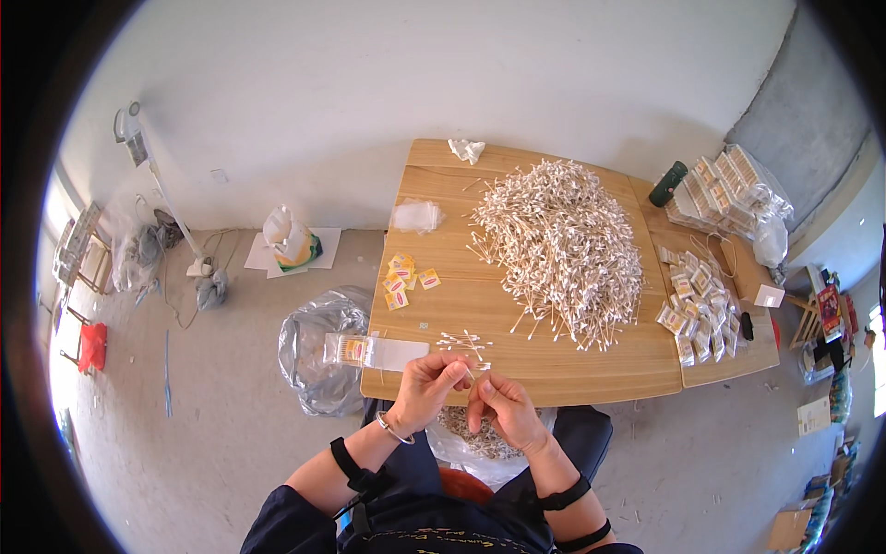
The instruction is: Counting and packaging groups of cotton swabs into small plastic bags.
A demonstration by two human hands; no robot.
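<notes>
Cotton swabs (470, 370) with thin sticks are pinched in the fingertips of my left hand (423, 392), at the table's front edge. Close beside it, my right hand (513, 414) has its fingers curled and drawn together by the swab tips; whatever it pinches is too small to make out. Just beyond my hands lies a small loose group of swabs (464, 343). To the left, a clear packet (351, 349) of swabs with a yellow label rests by a white card (402, 355). A large heap of swabs (563, 245) covers the table's middle.
Yellow printed cards (401, 275) and thin clear bags (417, 217) lie on the table's left side. Filled packets (703, 309), a dark green bottle (668, 184) and stacked swab bundles (724, 189) stand right. An open bag of swabs (482, 436) sits below the edge, a plastic sack (318, 369) left.
</notes>
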